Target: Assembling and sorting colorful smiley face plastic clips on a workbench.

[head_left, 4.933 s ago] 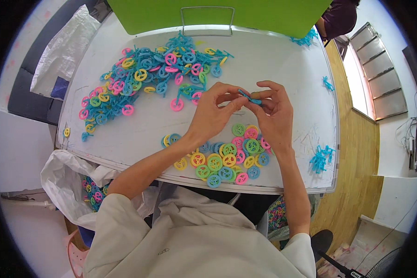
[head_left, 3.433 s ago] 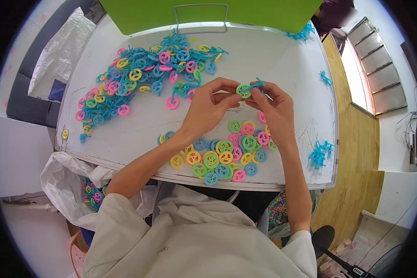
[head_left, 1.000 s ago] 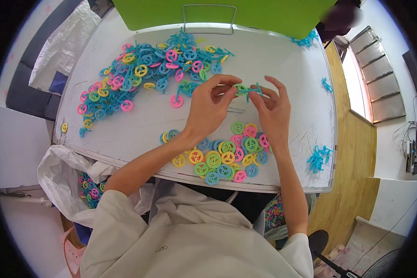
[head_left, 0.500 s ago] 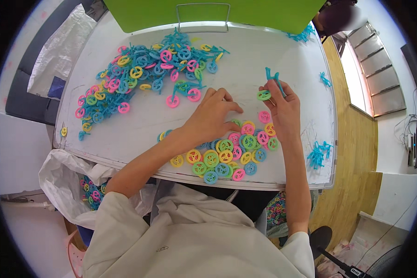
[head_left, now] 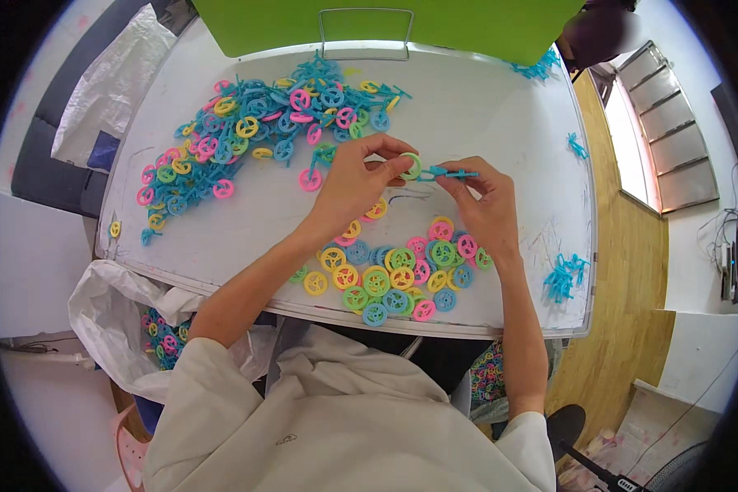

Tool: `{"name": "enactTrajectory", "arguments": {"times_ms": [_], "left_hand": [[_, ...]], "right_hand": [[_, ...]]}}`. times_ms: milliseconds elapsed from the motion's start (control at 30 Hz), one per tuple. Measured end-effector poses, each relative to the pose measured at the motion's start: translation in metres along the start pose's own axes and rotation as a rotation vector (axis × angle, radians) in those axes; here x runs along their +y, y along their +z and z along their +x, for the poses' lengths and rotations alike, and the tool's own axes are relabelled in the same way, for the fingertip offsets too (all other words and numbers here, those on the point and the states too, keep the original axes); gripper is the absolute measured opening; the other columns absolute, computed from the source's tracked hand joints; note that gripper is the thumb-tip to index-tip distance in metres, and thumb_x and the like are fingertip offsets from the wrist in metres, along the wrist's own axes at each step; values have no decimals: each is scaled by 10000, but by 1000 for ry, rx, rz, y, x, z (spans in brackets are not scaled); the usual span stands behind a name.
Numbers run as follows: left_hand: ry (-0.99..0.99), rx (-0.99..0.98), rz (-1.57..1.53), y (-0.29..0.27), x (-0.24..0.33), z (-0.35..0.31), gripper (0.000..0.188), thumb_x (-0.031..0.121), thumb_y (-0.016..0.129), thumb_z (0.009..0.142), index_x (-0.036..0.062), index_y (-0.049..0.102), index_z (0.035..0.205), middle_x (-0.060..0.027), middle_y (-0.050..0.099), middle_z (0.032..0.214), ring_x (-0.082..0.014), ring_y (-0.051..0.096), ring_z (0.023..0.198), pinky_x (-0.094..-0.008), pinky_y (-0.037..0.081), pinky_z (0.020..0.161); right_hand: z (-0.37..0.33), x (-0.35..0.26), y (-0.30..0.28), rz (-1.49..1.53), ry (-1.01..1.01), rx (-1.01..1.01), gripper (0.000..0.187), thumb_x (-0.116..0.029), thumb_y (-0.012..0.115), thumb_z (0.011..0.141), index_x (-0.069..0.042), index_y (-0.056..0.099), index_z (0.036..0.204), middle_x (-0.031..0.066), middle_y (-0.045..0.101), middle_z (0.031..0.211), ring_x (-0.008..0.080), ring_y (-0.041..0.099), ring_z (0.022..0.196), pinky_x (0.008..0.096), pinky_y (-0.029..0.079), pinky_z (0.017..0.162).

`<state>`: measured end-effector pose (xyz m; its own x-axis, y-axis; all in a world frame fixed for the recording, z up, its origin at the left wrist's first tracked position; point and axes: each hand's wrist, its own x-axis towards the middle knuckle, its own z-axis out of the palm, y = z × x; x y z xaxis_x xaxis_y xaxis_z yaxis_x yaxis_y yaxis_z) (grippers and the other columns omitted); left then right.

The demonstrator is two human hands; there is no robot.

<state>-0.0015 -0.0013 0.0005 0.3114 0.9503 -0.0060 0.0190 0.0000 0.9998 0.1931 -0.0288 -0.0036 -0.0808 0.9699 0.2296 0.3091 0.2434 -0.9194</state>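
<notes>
In front of me over the white table, my left hand (head_left: 359,174) pinches a light green plastic wheel (head_left: 411,166) by its rim. Facing it, my right hand (head_left: 485,201) holds a blue forked plastic piece (head_left: 455,173) between thumb and fingers. The prongs of this piece point left and meet the wheel; whether they are joined I cannot tell. Below both hands lies a spread of loose wheels (head_left: 375,283) in pink, yellow, green and blue. A yellow wheel (head_left: 376,209) lies just under my left wrist.
A large heap of blue pieces with coloured wheels (head_left: 257,107) covers the table's far left. Small blue clusters (head_left: 562,277) lie along the right side. A green panel (head_left: 467,25) stands at the back. An open white sack (head_left: 107,307) hangs by the near left edge.
My left hand has moved up from the loose wheels and now grips a green wheel. My right hand has moved left and lower, tipping the blue piece from upright to level.
</notes>
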Motion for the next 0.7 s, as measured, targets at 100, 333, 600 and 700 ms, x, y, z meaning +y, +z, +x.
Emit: {"name": "enactTrajectory", "arguments": {"times_ms": [100, 333, 600, 700], "left_hand": [[-54, -7, -102, 1, -1, 0, 210, 149, 589, 923, -29, 612, 1033, -70, 612, 971, -146, 628, 873, -294, 577, 772], [-171, 17, -230, 6, -3, -3, 200, 166, 536, 956, -25, 527, 1015, -80, 580, 984, -168, 632, 891, -303, 583, 770], [-31, 54, -149, 7, -8, 0, 134, 96, 501, 962, -38, 502, 969, -99, 591, 925, -176, 649, 829, -298, 585, 760], [97, 72, -84, 12, -13, -3, 111, 70, 508, 952, -40, 507, 967, -98, 602, 917, -173, 651, 844, -290, 584, 760]], "right_hand": [[-1, 0, 1, 23, -3, -37, 142, -5, 638, 839, 4, 669, 977, 63, 679, 903, 130, 633, 854, 279, 507, 816], [-4, 0, 14, -5, -75, 38, 196, 82, 617, 799, -5, 682, 962, 67, 672, 923, 151, 630, 867, 283, 508, 805], [-4, 0, 17, 55, -73, 29, 187, 75, 608, 812, 1, 692, 962, 60, 668, 874, 139, 626, 816, 247, 497, 746], [-4, -4, 16, 140, 106, 19, 148, 28, 617, 845, 12, 679, 978, 62, 660, 837, 124, 624, 788, 237, 494, 716]]}}
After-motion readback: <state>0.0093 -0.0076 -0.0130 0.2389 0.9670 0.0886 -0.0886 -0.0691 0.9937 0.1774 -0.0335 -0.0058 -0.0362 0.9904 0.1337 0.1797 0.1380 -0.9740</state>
